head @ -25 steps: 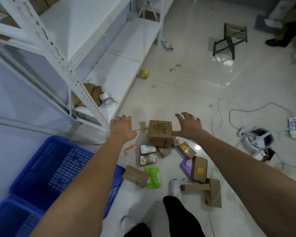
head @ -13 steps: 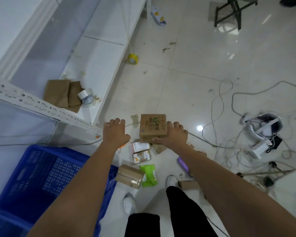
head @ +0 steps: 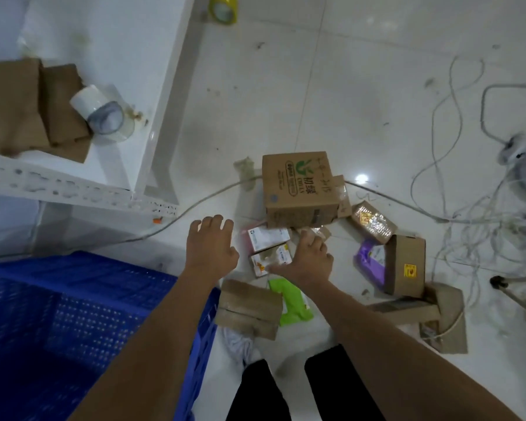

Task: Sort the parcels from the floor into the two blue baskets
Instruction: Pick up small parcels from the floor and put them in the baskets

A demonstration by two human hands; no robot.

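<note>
Parcels lie in a heap on the white floor. A big brown carton with green print point(head: 298, 189) stands at the far side. Just nearer are two small white boxes point(head: 268, 238), a green pouch point(head: 292, 302) and a flat taped brown parcel point(head: 249, 308). To the right lie a purple pouch point(head: 369, 259) and a brown box with a yellow sticker point(head: 404, 265). My left hand point(head: 210, 247) hovers open left of the small boxes. My right hand point(head: 307, 259), fingers spread, is over them and holds nothing. A blue basket point(head: 170, 268) stands at lower left.
A white metal shelf rack point(head: 82, 189) at upper left carries flattened cardboard and a roll of clear tape point(head: 104, 115). A yellow tape roll point(head: 223, 9) lies on the floor beyond. Tangled white cables point(head: 456, 220) and a device sit at right. My legs and white shoe show at the bottom.
The view has dropped lower and closer to the heap. My right hand has come off the big carton and moved nearer, over the small white boxes. My left hand stays open.
</note>
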